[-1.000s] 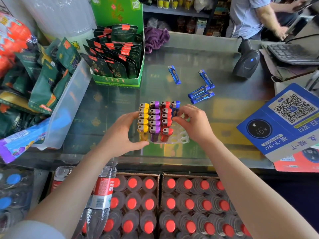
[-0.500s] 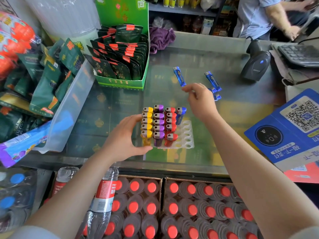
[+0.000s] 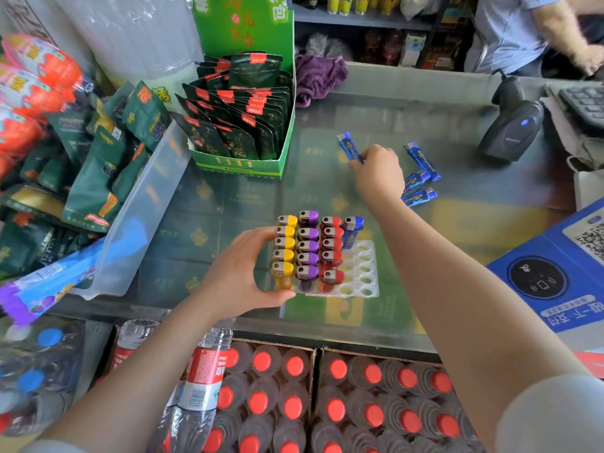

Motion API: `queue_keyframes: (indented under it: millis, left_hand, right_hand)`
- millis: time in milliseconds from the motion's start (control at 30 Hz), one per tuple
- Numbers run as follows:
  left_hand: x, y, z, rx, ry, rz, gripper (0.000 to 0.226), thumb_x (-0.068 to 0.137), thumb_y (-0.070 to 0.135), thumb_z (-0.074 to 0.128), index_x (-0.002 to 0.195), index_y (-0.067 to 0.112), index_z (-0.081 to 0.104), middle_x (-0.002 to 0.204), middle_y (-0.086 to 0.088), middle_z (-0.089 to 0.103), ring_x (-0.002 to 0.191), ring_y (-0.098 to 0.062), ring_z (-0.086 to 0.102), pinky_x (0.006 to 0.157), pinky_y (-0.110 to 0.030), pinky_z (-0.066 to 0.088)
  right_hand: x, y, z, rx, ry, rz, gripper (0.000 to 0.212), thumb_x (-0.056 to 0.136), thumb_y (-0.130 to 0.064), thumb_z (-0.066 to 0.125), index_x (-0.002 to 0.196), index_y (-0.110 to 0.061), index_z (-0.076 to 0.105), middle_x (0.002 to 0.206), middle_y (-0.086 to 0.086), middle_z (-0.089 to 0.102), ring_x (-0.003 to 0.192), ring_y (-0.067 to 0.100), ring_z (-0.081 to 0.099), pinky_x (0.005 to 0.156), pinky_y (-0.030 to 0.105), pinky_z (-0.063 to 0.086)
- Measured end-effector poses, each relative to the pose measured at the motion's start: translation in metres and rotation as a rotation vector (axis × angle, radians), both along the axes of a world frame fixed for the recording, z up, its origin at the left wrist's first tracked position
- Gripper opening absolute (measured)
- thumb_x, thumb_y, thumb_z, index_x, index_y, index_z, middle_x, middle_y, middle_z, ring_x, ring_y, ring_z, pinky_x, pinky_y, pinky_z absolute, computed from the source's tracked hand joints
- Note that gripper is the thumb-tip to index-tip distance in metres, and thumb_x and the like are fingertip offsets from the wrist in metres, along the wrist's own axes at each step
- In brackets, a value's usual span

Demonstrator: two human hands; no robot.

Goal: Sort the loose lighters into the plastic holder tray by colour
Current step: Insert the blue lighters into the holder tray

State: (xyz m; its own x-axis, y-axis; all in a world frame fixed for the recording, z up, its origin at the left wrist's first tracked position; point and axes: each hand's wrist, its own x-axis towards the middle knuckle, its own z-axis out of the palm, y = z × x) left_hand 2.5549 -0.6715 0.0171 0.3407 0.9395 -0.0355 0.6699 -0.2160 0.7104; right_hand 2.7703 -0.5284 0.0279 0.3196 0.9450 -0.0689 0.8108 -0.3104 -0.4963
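Note:
The white plastic holder tray stands on the glass counter with a yellow row, a purple row, a red row and one blue lighter in its right column. My left hand grips the tray's left side against the yellow lighters. My right hand reaches far forward and pinches a loose blue lighter lying on the glass. Three more loose blue lighters lie just right of that hand.
A green display box of dark packets stands at the back left, beside a clear bin of snack bags. A barcode scanner and keyboard sit far right, a blue QR sign near right. Crates of red-capped bottles lie below the counter.
My right hand left the tray's right side and moved forward across the counter to the farthest-left loose blue lighter. My left hand stayed on the tray.

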Motion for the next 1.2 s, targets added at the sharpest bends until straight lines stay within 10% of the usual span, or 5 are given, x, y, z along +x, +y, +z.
queue_keyframes:
  millis: [267, 567, 1033, 1200]
  left_hand:
    - [-0.002, -0.001, -0.003, -0.027, -0.01, 0.02, 0.078, 0.051, 0.055, 0.067, 0.121, 0.035, 0.039, 0.119, 0.021, 0.044, 0.114, 0.001, 0.037, 0.093, -0.032, 0.036]
    - [0.001, -0.002, 0.001, -0.033, -0.006, 0.019, 0.077, 0.057, 0.045, 0.076, 0.124, 0.029, 0.041, 0.125, 0.011, 0.047, 0.119, -0.007, 0.037, 0.099, -0.041, 0.037]
    - [0.003, -0.008, 0.005, -0.01, 0.017, 0.018, 0.078, 0.063, 0.041, 0.075, 0.13, 0.028, 0.037, 0.135, 0.004, 0.044, 0.124, -0.012, 0.036, 0.101, -0.042, 0.035]
    - [0.002, -0.007, 0.005, -0.01, 0.008, 0.018, 0.078, 0.063, 0.043, 0.075, 0.129, 0.028, 0.038, 0.135, 0.005, 0.045, 0.124, -0.012, 0.037, 0.101, -0.046, 0.036]
  right_hand:
    - [0.008, -0.04, 0.016, 0.026, 0.046, 0.137, 0.013, 0.076, -0.007, 0.052, 0.08, -0.005, 0.065, 0.063, 0.01, 0.05, 0.064, 0.029, 0.045, 0.053, 0.026, 0.029]
    - [0.033, -0.152, 0.019, 0.195, 0.855, -0.039, 0.014, 0.08, -0.003, 0.064, 0.086, -0.016, 0.061, 0.078, 0.01, 0.063, 0.07, 0.008, 0.062, 0.066, 0.013, 0.045]
    - [-0.004, -0.166, 0.004, 0.274, 0.357, 0.142, 0.01, 0.072, -0.009, 0.072, 0.079, -0.009, 0.065, 0.069, 0.002, 0.059, 0.055, 0.003, 0.045, 0.055, 0.008, 0.036]
    - [-0.007, -0.159, 0.0, 0.28, 0.206, 0.183, 0.01, 0.074, -0.011, 0.071, 0.081, -0.007, 0.064, 0.079, 0.01, 0.065, 0.065, 0.021, 0.05, 0.06, 0.029, 0.034]
